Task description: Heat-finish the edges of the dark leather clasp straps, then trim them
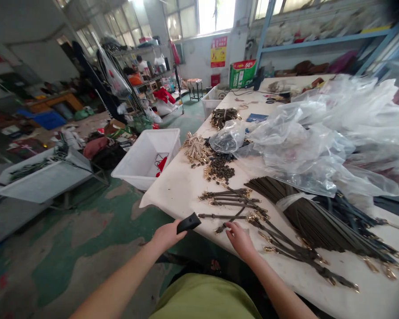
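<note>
My left hand (168, 235) is closed around a dark, block-like piece (189, 222) at the table's near edge; its exact kind does not show. To the right, my right hand (240, 240) has its fingertips pinched at the end of a dark strap (221, 229) with a gold-coloured fitting. Another strap with metal ends (222, 216) lies just beyond both hands. More short straps with clasps (232, 195) are laid out behind it, and longer straps with gold hooks (295, 248) spread to the right of my right hand.
A thick bundle of dark strips (315, 217) lies on the white table (173, 192), with clear plastic bags (306, 146) behind. Small dark fittings (221, 170) and beige straps (196, 148) are piled farther back. A white bin (136, 153) stands left of the table.
</note>
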`<state>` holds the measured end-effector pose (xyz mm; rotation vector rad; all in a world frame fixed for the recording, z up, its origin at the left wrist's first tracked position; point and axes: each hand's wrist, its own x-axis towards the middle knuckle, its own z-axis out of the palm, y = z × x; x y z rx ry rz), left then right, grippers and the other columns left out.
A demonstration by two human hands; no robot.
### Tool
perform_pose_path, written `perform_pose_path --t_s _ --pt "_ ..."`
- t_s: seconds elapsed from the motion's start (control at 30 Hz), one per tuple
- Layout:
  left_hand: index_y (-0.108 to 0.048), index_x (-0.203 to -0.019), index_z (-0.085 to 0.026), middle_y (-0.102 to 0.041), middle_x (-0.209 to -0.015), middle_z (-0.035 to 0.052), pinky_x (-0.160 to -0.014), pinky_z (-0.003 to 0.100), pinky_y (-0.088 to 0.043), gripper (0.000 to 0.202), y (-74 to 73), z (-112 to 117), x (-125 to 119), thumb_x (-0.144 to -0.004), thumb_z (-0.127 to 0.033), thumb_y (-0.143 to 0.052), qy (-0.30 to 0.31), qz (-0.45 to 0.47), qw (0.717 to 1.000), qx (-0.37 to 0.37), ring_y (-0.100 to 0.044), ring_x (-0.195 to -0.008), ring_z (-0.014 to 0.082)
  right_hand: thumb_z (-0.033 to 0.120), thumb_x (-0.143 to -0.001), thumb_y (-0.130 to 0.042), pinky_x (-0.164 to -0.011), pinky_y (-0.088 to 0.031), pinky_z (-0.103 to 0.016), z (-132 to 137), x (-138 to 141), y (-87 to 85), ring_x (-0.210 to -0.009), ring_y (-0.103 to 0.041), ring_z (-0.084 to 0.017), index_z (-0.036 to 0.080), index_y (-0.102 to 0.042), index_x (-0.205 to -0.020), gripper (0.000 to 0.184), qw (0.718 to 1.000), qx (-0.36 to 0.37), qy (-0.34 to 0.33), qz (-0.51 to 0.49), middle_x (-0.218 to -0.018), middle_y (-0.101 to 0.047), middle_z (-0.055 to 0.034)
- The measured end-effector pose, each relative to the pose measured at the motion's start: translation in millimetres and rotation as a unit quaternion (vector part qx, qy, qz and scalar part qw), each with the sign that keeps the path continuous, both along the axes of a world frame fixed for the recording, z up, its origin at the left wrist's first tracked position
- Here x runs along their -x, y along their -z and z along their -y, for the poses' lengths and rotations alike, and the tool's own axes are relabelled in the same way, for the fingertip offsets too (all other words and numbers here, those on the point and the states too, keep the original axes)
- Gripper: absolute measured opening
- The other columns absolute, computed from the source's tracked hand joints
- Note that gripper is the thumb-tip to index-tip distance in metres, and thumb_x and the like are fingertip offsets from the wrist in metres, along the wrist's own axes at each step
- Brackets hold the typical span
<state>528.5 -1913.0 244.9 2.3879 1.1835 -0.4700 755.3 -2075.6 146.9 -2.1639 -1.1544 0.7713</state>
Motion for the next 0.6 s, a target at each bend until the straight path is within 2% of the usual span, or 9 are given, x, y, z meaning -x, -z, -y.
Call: perform_pose_path --t_s 0.1,0.23,0.43,0.6 --pt "-0.053 -0.108 -0.024 -0.065 -0.095 0.0082 -0.066 0.028 -0.042 0.045 -0.5 1.9 -20.4 -0.074 -0.053 -0.044 0.014 -0.017 1.0 -0.015 -0.061 -0.085 0.0249 0.022 -0.078 -0.042 -0.079 -0.037 -0.025 -39.3 2.6 0.9 -0.089 -0.053 -0.016 0.02 -0.058 -0.102 0.03 0.998 0.005 -0.051 0.043 -0.103 -0.055 -0.0061" --pt "-0.056 -0.1 -0.021 -0.066 -0.087 0.01 -0.064 0.031 -0.043 0.045 -2.5 -2.4 -40.0 -0.074 -0.055 -0.042 0.027 -0.052 0.998 -0.035 -0.061 -0.08 0.0274 0.025 -0.079 -0.045 -0.076 -0.036 -0.023 -77.3 2.0 12.7 -0.085 -0.052 -0.014 0.022 -0.059 -0.1 0.026 0.992 0.025 -0.102 0.076 -0.101 -0.053 -0.0052" --pt "-0.057 -0.098 -0.017 -0.066 -0.085 0.0131 -0.064 0.035 -0.045 0.042 0.2 -7.4 -75.9 -0.074 -0.05 -0.043 0.055 -0.086 0.994 -0.032 -0.062 -0.079 0.0294 0.024 -0.078 -0.046 -0.076 -0.034 -0.023 -88.3 -16.3 38.6 -0.085 -0.049 -0.014 0.022 -0.06 -0.094 0.022 0.989 0.033 -0.131 0.065 -0.096 -0.053 -0.0044" --pt "-0.057 -0.098 -0.016 -0.066 -0.089 0.0128 -0.069 0.033 -0.046 0.042 -0.9 -17.4 -105.4 -0.074 -0.048 -0.046 0.102 -0.1 0.99 -0.022 -0.061 -0.083 0.0268 0.019 -0.078 -0.044 -0.079 -0.034 -0.024 -88.2 -22.1 41.0 -0.086 -0.049 -0.014 0.02 -0.059 -0.092 0.021 0.99 0.02 -0.132 0.05 -0.093 -0.053 -0.0044"
